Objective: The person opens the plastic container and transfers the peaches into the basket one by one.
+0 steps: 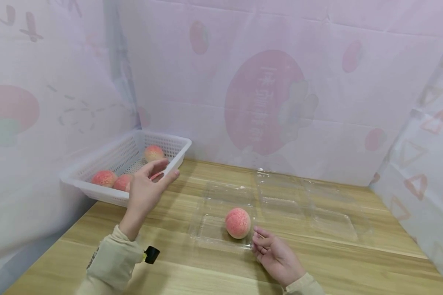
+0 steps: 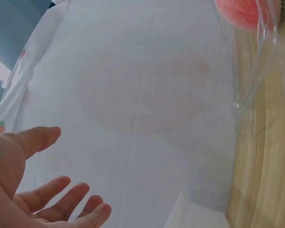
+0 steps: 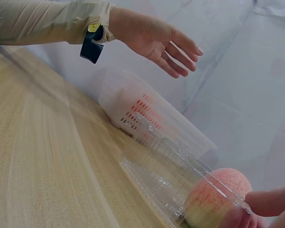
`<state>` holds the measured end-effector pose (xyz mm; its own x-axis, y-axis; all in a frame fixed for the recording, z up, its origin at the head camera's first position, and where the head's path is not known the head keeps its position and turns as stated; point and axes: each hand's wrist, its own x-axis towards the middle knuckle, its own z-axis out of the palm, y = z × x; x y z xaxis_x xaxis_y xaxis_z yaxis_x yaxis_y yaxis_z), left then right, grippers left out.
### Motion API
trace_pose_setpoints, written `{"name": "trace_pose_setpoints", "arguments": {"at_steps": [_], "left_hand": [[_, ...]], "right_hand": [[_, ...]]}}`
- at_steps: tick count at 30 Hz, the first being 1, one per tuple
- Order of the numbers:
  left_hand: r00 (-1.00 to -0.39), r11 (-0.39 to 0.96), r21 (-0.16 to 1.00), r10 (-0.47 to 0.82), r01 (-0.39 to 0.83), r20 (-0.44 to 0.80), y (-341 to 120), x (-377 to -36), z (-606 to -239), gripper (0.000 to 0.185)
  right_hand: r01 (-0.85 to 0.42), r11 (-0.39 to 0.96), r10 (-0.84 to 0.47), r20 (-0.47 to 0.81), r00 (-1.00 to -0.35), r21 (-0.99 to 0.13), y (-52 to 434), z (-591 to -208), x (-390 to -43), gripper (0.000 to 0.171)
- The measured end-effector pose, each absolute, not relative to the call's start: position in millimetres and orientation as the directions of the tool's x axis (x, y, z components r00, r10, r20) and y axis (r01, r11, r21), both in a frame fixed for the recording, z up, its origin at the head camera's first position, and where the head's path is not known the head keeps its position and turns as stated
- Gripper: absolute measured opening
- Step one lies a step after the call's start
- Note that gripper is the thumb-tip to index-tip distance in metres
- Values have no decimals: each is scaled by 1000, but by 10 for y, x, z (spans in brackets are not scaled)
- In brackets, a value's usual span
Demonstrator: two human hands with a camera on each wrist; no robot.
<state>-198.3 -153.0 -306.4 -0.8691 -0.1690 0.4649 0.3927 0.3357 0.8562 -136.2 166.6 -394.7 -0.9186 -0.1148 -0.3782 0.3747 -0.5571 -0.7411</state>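
Note:
My left hand (image 1: 147, 186) hovers by the near right corner of a white plastic basket (image 1: 74, 179), thumb apart from loosely bent fingers, nothing held. In the left wrist view, that hand (image 2: 42, 185) also shows bare. Several pink peaches lie in the basket, one peach (image 1: 154, 153) toward the back; the hand partly covers others. A single peach (image 1: 238, 223) sits in the right part of a clear plastic clamshell box (image 1: 210, 229), whose lid lies open behind. At the box's right edge my right hand (image 1: 277, 256) pinches the rim between thumb and fingers, close to that peach.
More clear plastic boxes (image 1: 334, 221) lie open on the wooden table (image 1: 354, 262) to the right. Printed white cloth walls (image 1: 339, 102) enclose the table at the back and sides. The basket stands at the back left, against the cloth.

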Motion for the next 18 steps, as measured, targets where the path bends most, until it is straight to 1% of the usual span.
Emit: {"name": "trace_pose_setpoints", "arguments": {"at_steps": [5,8,11,18], "left_hand": [[-906,302,883,-114,359,407,-1353,-1907,-3081,58],[-920,284,897,-98,340,379,-1245,-1863,-3113,59],[-924,261,904,-87,340,372,-1123,-1835,-3173,56],[-952,275,920,-44,279,302,-837,-1776,-3306,54]], "right_hand": [[381,-562,-125,-380,-917,-735,1657,-3943,-1360,55],[380,-562,-124,-379,-917,-735,1652,-3932,-1357,55],[373,-559,-115,-376,-919,-740,1647,-3927,-1356,54],[362,-557,-96,-376,-922,-747,1639,-3927,-1356,51]]}}
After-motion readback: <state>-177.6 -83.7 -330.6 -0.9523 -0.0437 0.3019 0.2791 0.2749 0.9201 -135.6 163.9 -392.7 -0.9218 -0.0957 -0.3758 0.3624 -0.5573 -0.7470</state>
